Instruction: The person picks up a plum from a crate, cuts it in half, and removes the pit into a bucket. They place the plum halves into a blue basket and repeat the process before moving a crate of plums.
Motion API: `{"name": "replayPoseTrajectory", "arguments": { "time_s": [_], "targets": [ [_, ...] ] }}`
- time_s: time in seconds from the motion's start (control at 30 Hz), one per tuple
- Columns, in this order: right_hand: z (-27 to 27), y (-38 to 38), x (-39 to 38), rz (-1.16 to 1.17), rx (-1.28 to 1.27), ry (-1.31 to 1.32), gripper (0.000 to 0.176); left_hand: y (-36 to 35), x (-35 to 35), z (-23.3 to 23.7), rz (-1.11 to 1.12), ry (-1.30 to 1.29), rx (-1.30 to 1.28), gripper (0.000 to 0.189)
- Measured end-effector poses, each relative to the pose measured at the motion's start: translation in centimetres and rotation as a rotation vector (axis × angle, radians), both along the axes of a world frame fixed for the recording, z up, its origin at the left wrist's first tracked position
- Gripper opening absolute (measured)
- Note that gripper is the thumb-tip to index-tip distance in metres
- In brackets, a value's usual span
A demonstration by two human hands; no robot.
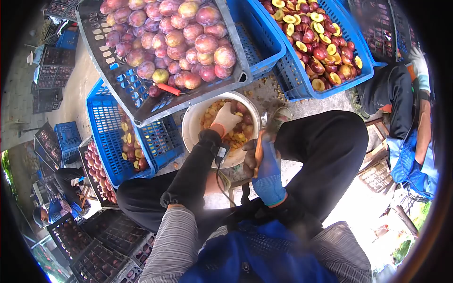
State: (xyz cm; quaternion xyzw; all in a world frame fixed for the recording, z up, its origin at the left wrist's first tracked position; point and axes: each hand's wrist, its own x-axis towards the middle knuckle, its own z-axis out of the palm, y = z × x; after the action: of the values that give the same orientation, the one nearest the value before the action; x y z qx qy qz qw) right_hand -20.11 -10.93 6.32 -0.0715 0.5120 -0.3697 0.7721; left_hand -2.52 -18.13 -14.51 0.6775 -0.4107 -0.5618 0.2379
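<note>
Two gloved hands are at the white bucket (189, 123), the landmark here. The left hand (227, 118), in a pale glove, reaches down inside it among yellow pieces (238, 140) and dark red plums (241, 108); its fingertips are buried, so I cannot tell whether they are spread or pinching anything. The right hand (267, 162), in a blue glove, is just beside the bucket's lower right rim, fingers curled closed around a narrow orange-brown handle (258, 153). Beyond the bucket, a black crate (163, 110) of whole plums (177, 37) bears a red-handled tool (169, 89); beyond and right, a blue crate (304, 90) holds cut plums (325, 49).
</note>
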Motion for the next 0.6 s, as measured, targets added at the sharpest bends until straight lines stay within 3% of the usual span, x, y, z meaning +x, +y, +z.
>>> {"name": "replayPoseTrajectory", "arguments": {
  "time_s": [0.03,0.13,0.23,0.27,0.4,0.47,0.53,0.57,0.6],
  "targets": [
    [-0.3,0.1,0.1,-0.003,0.008,-0.016,0.056,-0.2,-0.1,-0.2,0.075,0.170,0.097,0.038],
    [-0.4,0.2,0.1,-0.020,0.034,-0.059,0.052,-0.6,0.7,0.2,-0.095,0.281,0.197,0.037],
    [-0.4,0.4,0.6,-0.055,0.064,-0.052,0.054,0.4,0.7,2.3,-0.133,0.306,0.237,0.039],
    [-0.5,0.5,0.9,-0.068,0.069,-0.039,0.055,1.2,0.0,3.6,-0.044,0.339,0.240,0.040],
    [-1.6,1.3,0.8,0.067,0.023,0.108,0.056,2.7,2.7,6.5,-0.012,0.337,0.161,0.036],
    [-2.3,1.9,0.8,0.207,-0.035,0.179,0.053,3.9,4.4,8.8,0.197,0.436,0.188,0.035],
    [-2.0,2.5,1.5,0.396,-0.167,0.286,0.059,5.4,4.2,14.5,0.448,0.571,0.114,0.038],
    [-1.9,2.8,1.9,0.484,-0.237,0.341,0.062,6.4,5.5,13.5,0.474,0.738,0.140,0.044],
    [-3.5,3.2,2.2,0.569,-0.282,0.384,0.056,7.6,5.1,15.4,0.530,0.752,0.085,0.044]
  ]
}}
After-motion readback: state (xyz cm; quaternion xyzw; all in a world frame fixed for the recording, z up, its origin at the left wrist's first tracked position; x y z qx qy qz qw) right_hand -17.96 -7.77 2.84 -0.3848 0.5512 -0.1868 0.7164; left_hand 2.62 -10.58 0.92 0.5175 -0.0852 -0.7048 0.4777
